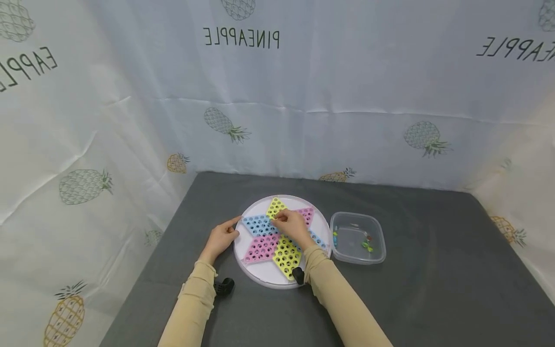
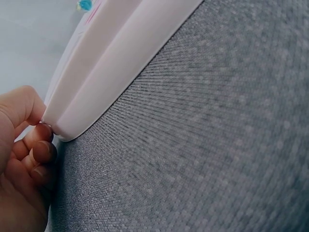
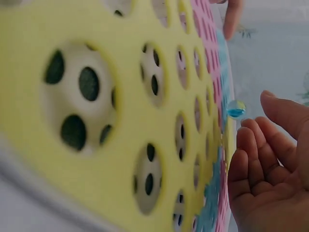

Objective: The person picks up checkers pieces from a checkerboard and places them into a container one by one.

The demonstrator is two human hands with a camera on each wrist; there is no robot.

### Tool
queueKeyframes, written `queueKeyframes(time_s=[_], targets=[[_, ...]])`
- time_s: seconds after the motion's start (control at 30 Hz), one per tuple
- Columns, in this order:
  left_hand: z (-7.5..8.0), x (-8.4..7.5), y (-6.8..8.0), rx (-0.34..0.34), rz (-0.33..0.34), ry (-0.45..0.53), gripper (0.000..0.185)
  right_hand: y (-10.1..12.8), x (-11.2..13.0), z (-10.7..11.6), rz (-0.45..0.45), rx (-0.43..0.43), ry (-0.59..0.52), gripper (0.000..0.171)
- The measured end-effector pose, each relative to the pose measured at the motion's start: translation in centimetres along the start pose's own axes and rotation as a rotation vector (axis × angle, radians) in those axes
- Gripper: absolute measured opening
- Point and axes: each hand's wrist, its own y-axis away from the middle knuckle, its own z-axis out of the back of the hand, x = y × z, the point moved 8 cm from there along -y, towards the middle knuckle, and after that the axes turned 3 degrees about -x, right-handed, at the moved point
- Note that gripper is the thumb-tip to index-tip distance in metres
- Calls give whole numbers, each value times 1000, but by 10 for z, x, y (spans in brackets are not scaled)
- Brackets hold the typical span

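Observation:
A round white Chinese checkers board (image 1: pixel 242 251) with a star of blue, pink and yellow perforated sections lies on the table. At its left rim is my left hand (image 1: pixel 220 239), thumb and fingers bent against the edge, gripping it; the left wrist view shows the fingertips at the white rim (image 2: pixel 104 72). My right hand (image 1: pixel 291 225) reaches over the star near the blue and upper yellow sections. In the right wrist view a clear marble (image 3: pixel 236 109) with blue and yellow inside sits at the board surface, just beyond the thumb and fingertips, with a visible gap.
Right of the board stands a clear plastic box (image 1: pixel 359 260) holding several coloured marbles. A dark grey cloth (image 1: pixel 433 270) covers the table. White curtains (image 1: pixel 277 144) with pineapple prints hang behind and at the sides. Black wrist devices (image 1: pixel 224 287) sit at both wrists.

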Motion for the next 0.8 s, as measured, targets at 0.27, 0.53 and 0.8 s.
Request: queueKeyframes(time_s=[0.27,0.53,0.8], targets=[[1,-4,-2,-4,5,-11,50,-5,2,-6,-4,34,25,34],[-1,-3,-3,-2,7,-8,50,-9,3,-7,4,29,65,27],[-1,0,-1,-12,8,-14,49,-8,1,-10,-3,44,69,26]])
